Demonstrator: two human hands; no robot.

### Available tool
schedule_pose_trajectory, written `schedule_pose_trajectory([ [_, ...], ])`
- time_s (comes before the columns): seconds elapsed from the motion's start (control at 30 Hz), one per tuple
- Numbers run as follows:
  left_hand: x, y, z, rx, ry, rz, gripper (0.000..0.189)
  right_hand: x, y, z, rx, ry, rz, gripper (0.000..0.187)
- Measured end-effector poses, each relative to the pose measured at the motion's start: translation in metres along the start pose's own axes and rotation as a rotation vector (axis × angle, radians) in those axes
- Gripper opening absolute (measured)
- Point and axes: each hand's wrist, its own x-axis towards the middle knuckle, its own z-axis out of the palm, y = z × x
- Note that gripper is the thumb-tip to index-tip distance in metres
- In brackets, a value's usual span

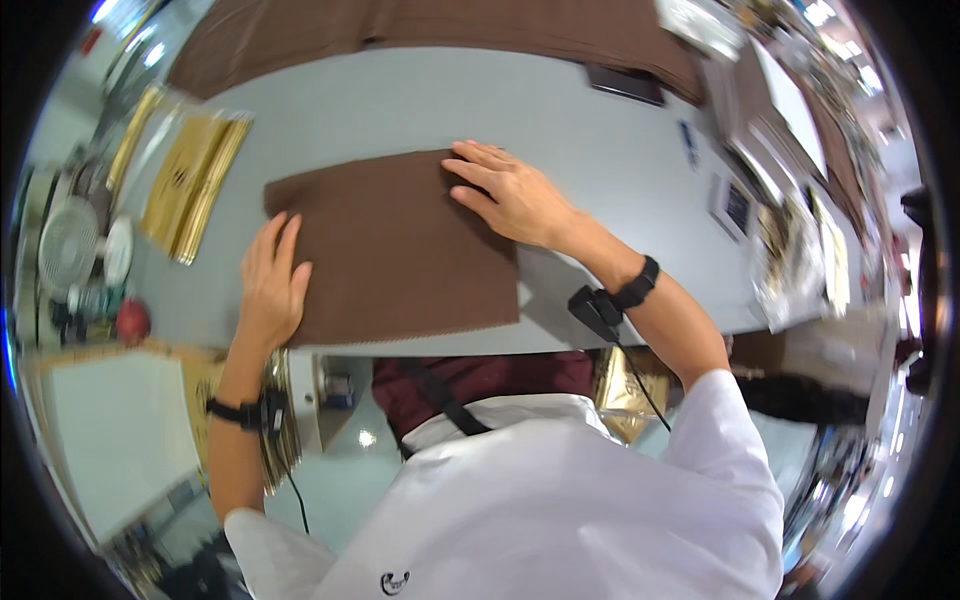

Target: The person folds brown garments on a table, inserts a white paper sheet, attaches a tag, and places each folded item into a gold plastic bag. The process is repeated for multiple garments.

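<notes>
A brown cloth [405,255], seemingly folded into a rough rectangle, lies flat on the grey table before me. Its near edge is finely zigzagged. My left hand [274,281] rests along the cloth's left edge, fingers pointing away from me. On the upper right corner lies my right hand [517,191], palm down with the fingers apart and reaching left. Neither hand grips anything. The part of the cloth under my right palm is hidden. Black straps with small devices and cables sit on both forearms.
More brown fabric [450,26] spans the table's far side, with a dark phone-like object [626,84] at its edge. Gold packets in clear plastic [184,180] lie left, near a white fan [71,247] and a red round object [133,321]. Plastic bags [791,262] lie right.
</notes>
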Motion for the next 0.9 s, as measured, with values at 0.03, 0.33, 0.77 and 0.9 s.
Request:
schedule_pose_trajectory([
  [0.03, 0.005, 0.010, 0.004, -0.017, -0.010, 0.004, 0.058, -0.012, 0.009, -0.012, 0.025, -0.023, 0.078, 0.038],
  [0.33, 0.041, 0.105, 0.043, 0.058, -0.069, 0.042, 0.059, -0.169, 0.123, -0.175, -0.425, 0.222, 0.762, 0.018],
  [0.77, 0.052, 0.133, 0.056, -0.045, -0.037, -0.039, 0.057, -0.349, 0.234, -0.288, -0.749, 0.047, 1.088, 0.028],
  [0.9, 0.052, 0.132, 0.055, -0.070, -0.020, -0.036, 0.055, -0.348, 0.253, -0.275, -0.822, 0.132, 1.001, 0.032],
])
